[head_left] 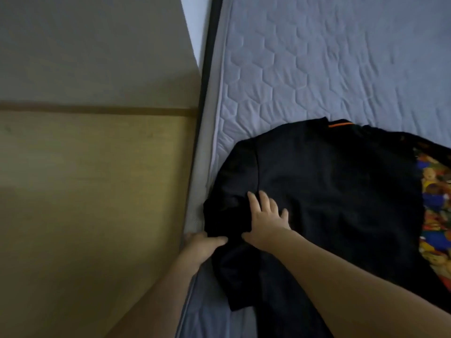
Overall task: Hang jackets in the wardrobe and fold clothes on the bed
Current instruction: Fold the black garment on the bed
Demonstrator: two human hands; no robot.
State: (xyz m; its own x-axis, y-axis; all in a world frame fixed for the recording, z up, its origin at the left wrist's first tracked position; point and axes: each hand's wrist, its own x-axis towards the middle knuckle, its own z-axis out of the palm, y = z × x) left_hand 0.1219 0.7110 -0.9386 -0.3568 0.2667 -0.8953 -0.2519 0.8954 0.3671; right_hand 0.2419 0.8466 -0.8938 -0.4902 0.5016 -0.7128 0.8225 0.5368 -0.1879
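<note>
A person leans over a bed, both bare forearms reaching in from the near edge. The left hand [203, 245] grips the bunched sleeve of a black shirt [329, 191] at the mattress's left side, thumb on top of the cloth and fingers mostly hidden beneath it. Just beside it, the right hand [264, 215] lies flat on the shirt with fingers spread, pressing the fabric down near the sleeve seam. The shirt lies spread on the pale quilted mattress [341, 64], an orange strip [340, 124] showing at its collar and a bright multicoloured print [435, 208] along its right side. Left of the bed's dark frame [207, 57] runs a wooden floor [85, 191], meeting a pale wall [85, 45] farther back.
</note>
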